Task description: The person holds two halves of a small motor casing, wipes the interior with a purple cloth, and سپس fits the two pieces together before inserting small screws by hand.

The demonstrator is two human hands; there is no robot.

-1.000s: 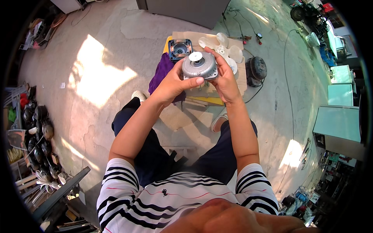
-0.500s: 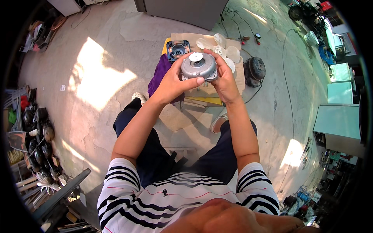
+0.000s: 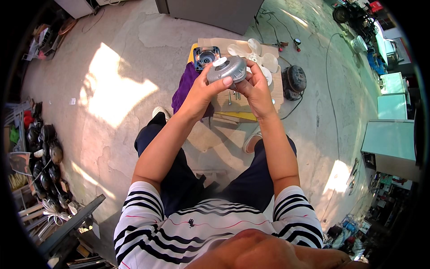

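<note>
Your left hand (image 3: 200, 93) and right hand (image 3: 257, 95) are partly curled, gripping the motor (image 3: 229, 71) from either side. You hold it tilted above the cardboard (image 3: 277, 92), its white disc (image 3: 219, 62) toward the upper left. Beyond it lie the coil housing (image 3: 197, 60) and fan (image 3: 268, 62); screws (image 3: 230, 98) lie nearer you, the purple cloth (image 3: 184, 87) to the left.

They wear a white short-sleeved shirt (image 3: 215, 220) with black stripes and thin red lines, navy trousers (image 3: 172, 193), pale shoes (image 3: 160, 112).
</note>
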